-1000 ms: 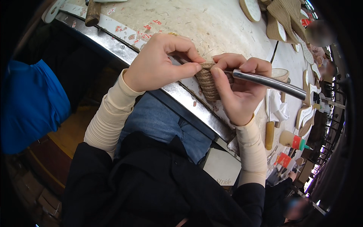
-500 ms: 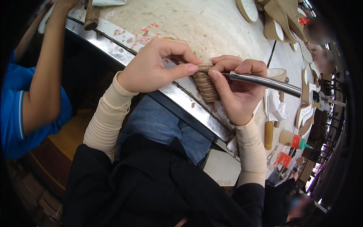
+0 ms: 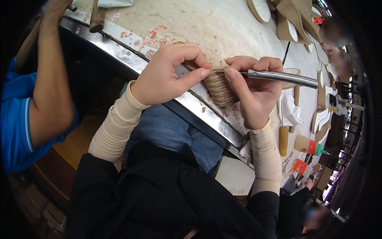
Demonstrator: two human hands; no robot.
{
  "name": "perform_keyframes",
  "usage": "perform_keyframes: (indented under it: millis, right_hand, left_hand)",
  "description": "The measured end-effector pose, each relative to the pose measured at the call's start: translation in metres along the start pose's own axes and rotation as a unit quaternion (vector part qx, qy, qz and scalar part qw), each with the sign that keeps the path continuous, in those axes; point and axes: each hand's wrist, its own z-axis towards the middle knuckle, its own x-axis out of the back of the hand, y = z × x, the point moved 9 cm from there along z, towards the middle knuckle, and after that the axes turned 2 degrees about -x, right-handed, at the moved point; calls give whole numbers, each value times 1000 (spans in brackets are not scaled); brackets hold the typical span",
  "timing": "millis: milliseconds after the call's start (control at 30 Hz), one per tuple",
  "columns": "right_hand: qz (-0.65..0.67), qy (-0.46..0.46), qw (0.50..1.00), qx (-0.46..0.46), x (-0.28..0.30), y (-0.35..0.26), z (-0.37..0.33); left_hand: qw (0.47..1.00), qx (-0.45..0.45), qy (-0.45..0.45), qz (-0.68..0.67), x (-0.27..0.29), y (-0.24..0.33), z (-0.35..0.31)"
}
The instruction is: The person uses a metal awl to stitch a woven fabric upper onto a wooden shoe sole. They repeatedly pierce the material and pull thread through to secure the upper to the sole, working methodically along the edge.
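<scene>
There are two hands at work, one rope-wound piece and one metal-handled tool. The rope-wound piece [image 3: 219, 88], beige and with many close rows, is between the hands, above the near edge of the desk [image 3: 227, 30]; whether it touches the desk, I cannot tell.

The left hand [image 3: 169, 73] has its grip almost closed: the tips of thumb and forefinger pinch the upper left corner of the piece. The right hand [image 3: 258, 89] grasps two things: its thumb presses on the right side of the piece, and its bent fingers hold the metal-handled tool [image 3: 283, 76], which points out to the right.

To the right I count one bowl [image 3: 293, 71], partly hidden behind the tool, one white cloth-like sheet [image 3: 293, 114], one yellow handle [image 3: 283, 141] and one green-capped squeeze bottle [image 3: 307, 145]. At upper left lies one brown wooden handle [image 3: 96, 19]. One co-worker's bare arm [image 3: 53, 85] is at the far left.
</scene>
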Motion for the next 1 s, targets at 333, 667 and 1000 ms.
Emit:
perform_keyframes:
  millis: [333, 667, 1000]
  right_hand:
    - [-39, 1, 999, 0, -4, 1, -5]
    - [16, -37, 999, -17, 2, 3, 0]
    - [-11, -2, 1000, -17, 1, 4, -1]
  left_hand:
    - [997, 39, -9, -60, -3, -10, 0]
    - [997, 56, 14, -41, -2, -8, -1]
    - [999, 47, 6, -17, -3, -7, -1]
